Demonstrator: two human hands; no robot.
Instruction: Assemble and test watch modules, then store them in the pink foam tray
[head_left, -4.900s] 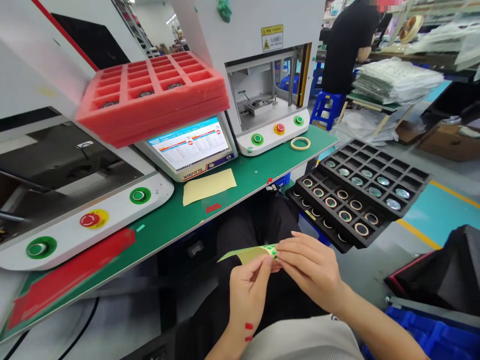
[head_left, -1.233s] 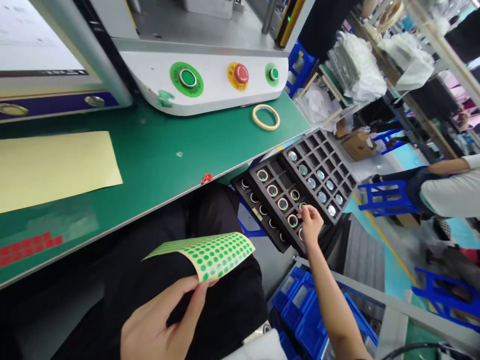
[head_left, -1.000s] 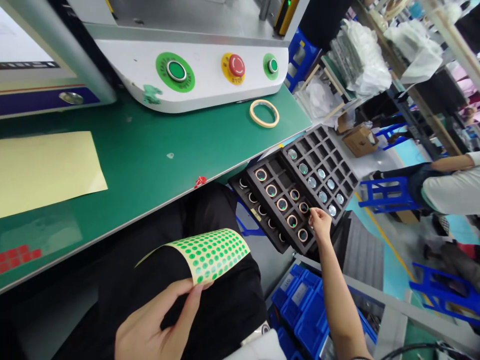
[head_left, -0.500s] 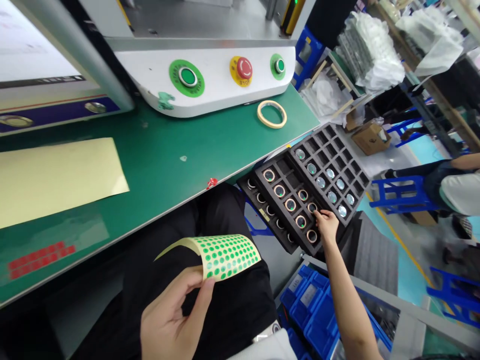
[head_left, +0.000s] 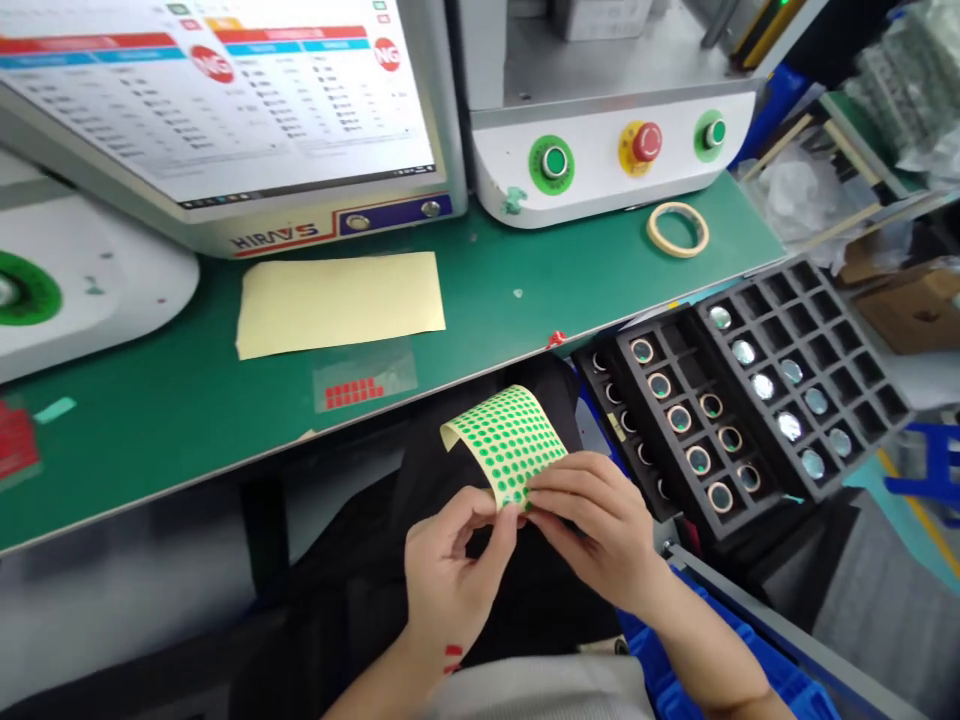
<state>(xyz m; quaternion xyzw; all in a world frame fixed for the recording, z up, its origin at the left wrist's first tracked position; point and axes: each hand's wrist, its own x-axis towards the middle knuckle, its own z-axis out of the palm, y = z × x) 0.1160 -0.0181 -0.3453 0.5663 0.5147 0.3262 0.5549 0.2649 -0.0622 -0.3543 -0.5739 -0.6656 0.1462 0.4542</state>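
Note:
A curled sheet of round green stickers (head_left: pixel 517 435) is held over my lap, its near edge pinched between the thumb and fingers of my left hand (head_left: pixel 457 560). My right hand (head_left: pixel 600 525) has its fingertips closed at the sheet's near right edge, touching it; whether a single sticker is between them is hidden. To the right, a black compartment tray (head_left: pixel 675 460) holds several copper-coloured ringed round parts, some with a green dot. Beside it, another black tray (head_left: pixel 862 370) carries several shiny silvery discs in part of its cells.
On the green bench (head_left: pixel 517 340) lie a yellowish backing sheet (head_left: pixel 341 305), a strip of red stickers (head_left: pixel 355 392) and a tape roll (head_left: pixel 677 230). Behind stand a monitor (head_left: pixel 247 100) and a white button panel (head_left: pixel 600 170). Blue bins (head_left: pixel 720 640) sit below right.
My right hand has come back from the ringed parts in the tray to the sticker sheet in my left hand. The view has swung left, bringing the monitor into sight.

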